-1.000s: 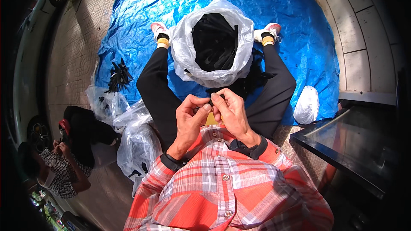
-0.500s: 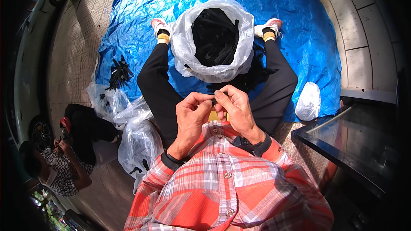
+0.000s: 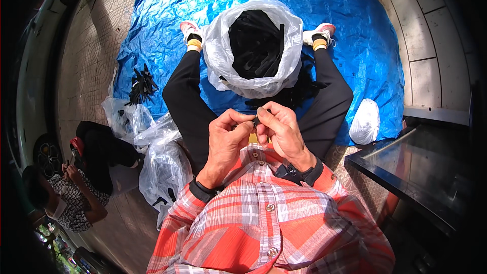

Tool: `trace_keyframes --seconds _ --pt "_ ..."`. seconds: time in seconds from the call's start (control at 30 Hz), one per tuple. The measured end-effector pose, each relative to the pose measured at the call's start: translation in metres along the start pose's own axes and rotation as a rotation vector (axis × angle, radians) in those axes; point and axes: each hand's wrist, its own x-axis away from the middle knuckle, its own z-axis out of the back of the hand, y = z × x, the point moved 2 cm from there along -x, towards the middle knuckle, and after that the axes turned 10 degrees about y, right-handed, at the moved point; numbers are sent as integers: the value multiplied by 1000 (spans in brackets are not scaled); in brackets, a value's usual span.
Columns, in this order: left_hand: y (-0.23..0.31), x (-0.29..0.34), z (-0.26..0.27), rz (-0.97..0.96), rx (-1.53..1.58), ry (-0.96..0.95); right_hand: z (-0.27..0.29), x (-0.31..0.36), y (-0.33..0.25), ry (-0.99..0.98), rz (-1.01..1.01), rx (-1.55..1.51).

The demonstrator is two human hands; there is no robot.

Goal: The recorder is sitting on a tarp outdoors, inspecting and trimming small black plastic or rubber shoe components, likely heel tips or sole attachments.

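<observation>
Above my lap, my left hand [image 3: 228, 134] and my right hand [image 3: 280, 131] meet, pinching a small black piece [image 3: 256, 121] between thumbs and fingertips. Most of that piece is covered by my fingers, so its kind does not show. Just beyond, between my feet, stands a white translucent plastic bag [image 3: 215, 73] with its mouth rolled wide. Inside it lie many thin black strips [image 3: 256, 43]. More dark strips lie in shadow [image 3: 289, 96] between the bag and my right leg.
Under it all spreads a blue tarp [image 3: 167, 0]. A small heap of black strips [image 3: 142, 86] lies at left, near clear plastic bags [image 3: 165, 172]. On the right are a tied white bag [image 3: 365, 122] and a dark glossy table [image 3: 411, 162]. Another person [image 3: 81, 193] sits at far left.
My fingers have shifted slightly around the black piece, the left thumb and fingertips drawing a bit apart from before. The bag and strips stay put.
</observation>
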Motion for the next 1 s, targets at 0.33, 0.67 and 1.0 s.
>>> trace_keyframes --seconds 0.33,0.67,1.0 --pt "-4 0 2 -16 -87 -5 1 2 -5 20 121 214" --pt "-16 -4 2 -185 -237 37 -8 12 -8 50 964 1023" --pt "-1 0 4 -68 48 -47 -9 28 -5 -59 1282 1337"
